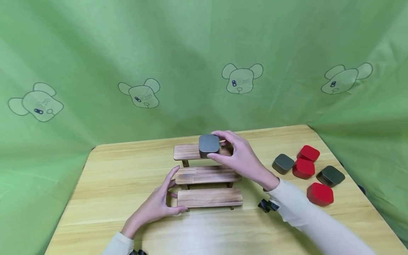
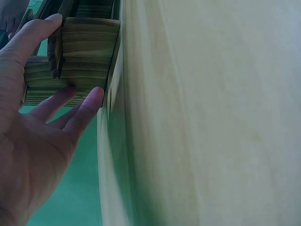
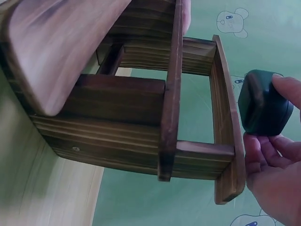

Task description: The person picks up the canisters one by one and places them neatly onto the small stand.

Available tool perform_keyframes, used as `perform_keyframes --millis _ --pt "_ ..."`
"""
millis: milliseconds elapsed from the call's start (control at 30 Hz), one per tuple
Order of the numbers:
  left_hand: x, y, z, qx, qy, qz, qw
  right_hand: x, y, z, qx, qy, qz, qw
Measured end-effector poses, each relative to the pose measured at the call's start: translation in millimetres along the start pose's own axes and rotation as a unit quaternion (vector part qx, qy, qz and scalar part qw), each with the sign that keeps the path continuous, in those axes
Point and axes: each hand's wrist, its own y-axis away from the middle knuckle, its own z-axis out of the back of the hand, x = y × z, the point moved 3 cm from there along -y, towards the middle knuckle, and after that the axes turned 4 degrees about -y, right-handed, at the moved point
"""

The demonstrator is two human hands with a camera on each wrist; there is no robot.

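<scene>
Green cloth (image 1: pixel 191 42) printed with outlined bear heads (image 1: pixel 240 81) hangs behind and to both sides, and in front of it stretches a pale wood-grain table (image 1: pixel 127 170). Centre stage, a brown wooden stand (image 1: pixel 210 198) with three stepped shelves. And here's the right hand (image 1: pixel 240 156), thumb on one side, fingers on the other, pinching a dark grey block with rounded corners (image 1: pixel 209 143) right at the top shelf! Touching the wood or just above it? Can't tell, even from the right wrist view, where block and shelf edge sit side by side. Down at the stand's left end, the left hand (image 1: pixel 156 203) grips the frame, thumb by the lowest shelf, fingers reaching to the middle one. Over on the right, a loose cluster: two more dark grey blocks (image 1: pixel 283 163) among three glossy red rounded blocks (image 1: pixel 320 194), the nearest red one close to the pale sleeve (image 1: pixel 306 212) of the right arm.
</scene>
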Motion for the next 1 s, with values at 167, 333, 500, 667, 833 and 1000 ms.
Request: perform_keyframes --millis 167,333,500,667,833,1000 --pt "0.2 1.7 0.8 0.002 -0.002 0.003 1.0 0.4 -5.8 -8.7 0.01 -0.003 0.001 1.0" --pt "1.1 2.4 2.2 0.0 -0.006 0.002 1.0 3.5 -13.4 -17.7 0.014 0.005 0.007 1.0" --pt "-1.2 1.7 1.3 0.005 0.0 -0.005 1.0 4.8 -18.2 -25.0 0.023 0.019 -0.004 1.0" --pt "-3.5 0.5 -0.2 0.006 0.011 -0.012 0.9998 5.5 -21.2 -29.9 0.029 0.038 -0.011 0.999" --pt "-4.7 -0.6 -1.6 0.003 0.013 -0.016 0.9998 6.1 -23.6 -34.4 0.045 0.04 -0.01 0.998" --pt "-2.9 -1.1 -1.6 0.004 0.007 -0.015 0.9999 5.3 -25.2 -36.5 0.052 0.041 -0.016 0.998"
